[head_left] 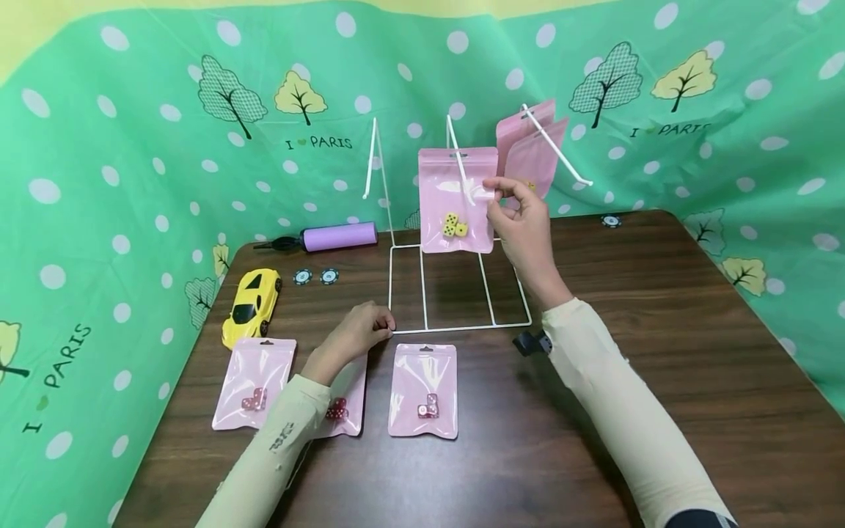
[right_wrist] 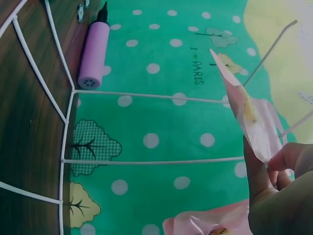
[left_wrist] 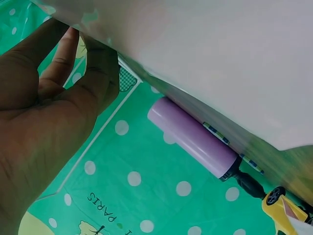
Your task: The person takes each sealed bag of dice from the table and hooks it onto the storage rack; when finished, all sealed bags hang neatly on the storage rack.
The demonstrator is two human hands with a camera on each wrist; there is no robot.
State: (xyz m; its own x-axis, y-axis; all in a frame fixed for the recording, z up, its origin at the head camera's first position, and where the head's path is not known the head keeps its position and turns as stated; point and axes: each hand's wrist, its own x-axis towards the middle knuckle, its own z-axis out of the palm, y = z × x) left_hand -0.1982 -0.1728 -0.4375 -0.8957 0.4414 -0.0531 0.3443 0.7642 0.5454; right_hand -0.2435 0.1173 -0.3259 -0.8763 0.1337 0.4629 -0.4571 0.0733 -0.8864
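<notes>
My right hand (head_left: pixel 526 220) pinches the right edge of a pink zip bag with yellow dice (head_left: pixel 439 194). The middle hook passes through the bag's top slot, and its tip shows in front. In the right wrist view, thumb and fingers grip the bag's edge (right_wrist: pixel 244 110). My left hand (head_left: pixel 356 334) curls its fingers at the front left corner of the white wire rack (head_left: pixel 462 328); in the left wrist view, the fingertips are hidden behind a pale surface. Under the left wrist lies a bag with red dice (head_left: pixel 353 396), partly covered by the arm.
Two pink bags (head_left: pixel 538 154) hang on the right hook; the left hook (head_left: pixel 371 158) is bare. Bags with dice lie at left (head_left: pixel 247 367) and front center (head_left: pixel 422 374). A yellow toy car (head_left: pixel 251 304), a purple hand pump (head_left: pixel 339 236) and poker chips (head_left: pixel 328 276) sit at the left.
</notes>
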